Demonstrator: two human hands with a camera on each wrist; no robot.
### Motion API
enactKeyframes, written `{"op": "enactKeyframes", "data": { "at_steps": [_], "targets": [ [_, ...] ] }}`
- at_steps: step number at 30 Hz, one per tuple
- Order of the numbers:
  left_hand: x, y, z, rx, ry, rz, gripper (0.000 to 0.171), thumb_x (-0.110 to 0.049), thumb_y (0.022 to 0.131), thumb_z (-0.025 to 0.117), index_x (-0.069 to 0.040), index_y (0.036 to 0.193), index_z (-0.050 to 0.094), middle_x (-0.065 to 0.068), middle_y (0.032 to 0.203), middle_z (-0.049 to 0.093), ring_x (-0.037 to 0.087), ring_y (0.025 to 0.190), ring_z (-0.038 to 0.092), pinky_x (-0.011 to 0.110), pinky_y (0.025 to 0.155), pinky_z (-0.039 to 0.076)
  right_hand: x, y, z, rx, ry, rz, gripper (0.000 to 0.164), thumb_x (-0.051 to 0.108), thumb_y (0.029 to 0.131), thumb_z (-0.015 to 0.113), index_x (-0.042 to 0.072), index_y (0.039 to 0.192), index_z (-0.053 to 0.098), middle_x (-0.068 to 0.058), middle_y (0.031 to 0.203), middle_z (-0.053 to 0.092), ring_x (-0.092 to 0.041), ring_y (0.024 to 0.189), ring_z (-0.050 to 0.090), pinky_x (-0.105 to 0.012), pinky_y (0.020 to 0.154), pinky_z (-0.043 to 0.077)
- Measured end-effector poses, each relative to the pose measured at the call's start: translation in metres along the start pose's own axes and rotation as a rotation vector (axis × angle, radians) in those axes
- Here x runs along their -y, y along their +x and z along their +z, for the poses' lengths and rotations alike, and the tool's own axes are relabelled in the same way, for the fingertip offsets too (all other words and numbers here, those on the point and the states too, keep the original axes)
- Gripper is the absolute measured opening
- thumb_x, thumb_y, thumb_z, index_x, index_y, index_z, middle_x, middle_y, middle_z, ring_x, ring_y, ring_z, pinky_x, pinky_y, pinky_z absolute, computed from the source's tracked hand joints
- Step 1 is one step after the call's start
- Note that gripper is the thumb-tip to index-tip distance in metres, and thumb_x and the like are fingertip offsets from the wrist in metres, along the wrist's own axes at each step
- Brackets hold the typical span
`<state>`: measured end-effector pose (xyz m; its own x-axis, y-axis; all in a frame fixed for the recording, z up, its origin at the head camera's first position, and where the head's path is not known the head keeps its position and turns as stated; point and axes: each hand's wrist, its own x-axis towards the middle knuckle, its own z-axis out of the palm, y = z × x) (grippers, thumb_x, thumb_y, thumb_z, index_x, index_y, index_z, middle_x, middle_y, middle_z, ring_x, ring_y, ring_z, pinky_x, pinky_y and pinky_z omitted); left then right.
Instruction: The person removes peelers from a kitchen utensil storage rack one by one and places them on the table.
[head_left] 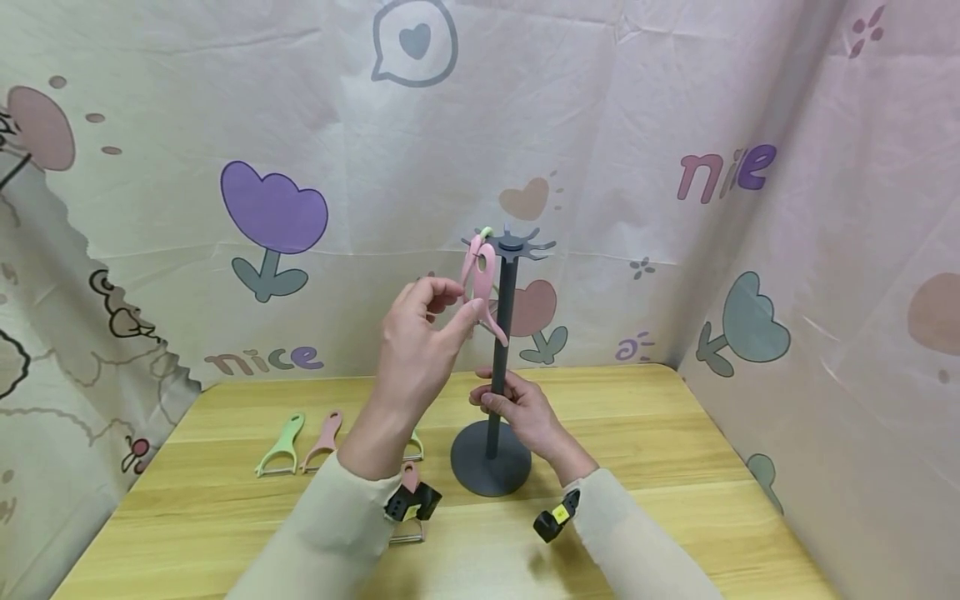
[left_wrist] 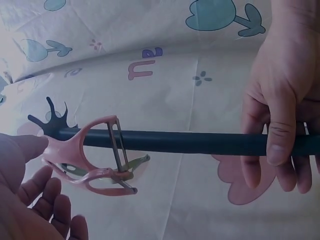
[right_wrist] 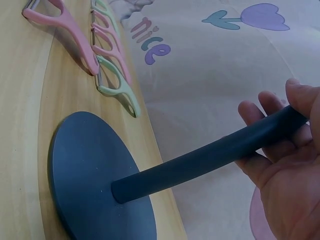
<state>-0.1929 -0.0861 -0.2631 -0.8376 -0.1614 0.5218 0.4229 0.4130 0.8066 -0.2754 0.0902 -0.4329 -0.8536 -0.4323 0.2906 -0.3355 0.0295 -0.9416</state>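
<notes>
A dark grey stand with a round base [head_left: 491, 467] stands upright on the table, its pole [head_left: 501, 354] topped by a ring of hooks [head_left: 542, 246]. My left hand [head_left: 420, 333] is at hook height, pinching a pink peeler [head_left: 486, 279] by its handle between thumb and fingers. Right behind it are a second pink peeler [head_left: 469, 260] and a green peeler [head_left: 486, 232], close against the hooks. Whether the pinched peeler sits fully on a hook is hard to see. Lower down, my right hand [head_left: 528, 412] holds the pole, with the thumb [left_wrist: 281, 142] across it.
Left of the stand, a green peeler [head_left: 288, 435] and a pink peeler [head_left: 328, 435] lie on the wooden table [head_left: 637, 450]. More peelers, including a nearer pink one [right_wrist: 75, 32], are partly hidden by my left arm in the head view. A printed cloth [head_left: 420, 150] hangs behind.
</notes>
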Motion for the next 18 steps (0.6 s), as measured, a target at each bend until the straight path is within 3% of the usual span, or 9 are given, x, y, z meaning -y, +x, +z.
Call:
{"op": "enactKeyframes", "data": {
  "at_steps": [11, 18],
  "targets": [
    [-0.003, 0.010, 0.011, 0.005, 0.134, -0.013, 0.045, -0.042, 0.092, 0.083, -0.010, 0.120, 0.070, 0.008, 0.111, 0.064, 0.027, 0.110, 0.053, 0.042, 0.089, 0.045, 0.000, 0.000, 0.000, -0.001, 0.003, 0.027, 0.036, 0.009, 0.105, 0.063, 0.005, 0.141, 0.061, -0.021, 0.119, 0.075, -0.033, 0.115, 0.073, -0.044, 0.100, 0.058],
    [-0.005, 0.011, 0.017, 0.001, 0.145, -0.019, 0.043, -0.042, 0.091, 0.084, -0.010, 0.118, 0.072, 0.011, 0.110, 0.066, 0.028, 0.106, 0.052, 0.039, 0.082, 0.041, 0.001, 0.000, -0.001, 0.002, 0.013, 0.032, 0.035, 0.010, 0.105, 0.064, 0.006, 0.140, 0.062, -0.021, 0.119, 0.075, -0.031, 0.115, 0.073, -0.044, 0.100, 0.058]
  ]
}}
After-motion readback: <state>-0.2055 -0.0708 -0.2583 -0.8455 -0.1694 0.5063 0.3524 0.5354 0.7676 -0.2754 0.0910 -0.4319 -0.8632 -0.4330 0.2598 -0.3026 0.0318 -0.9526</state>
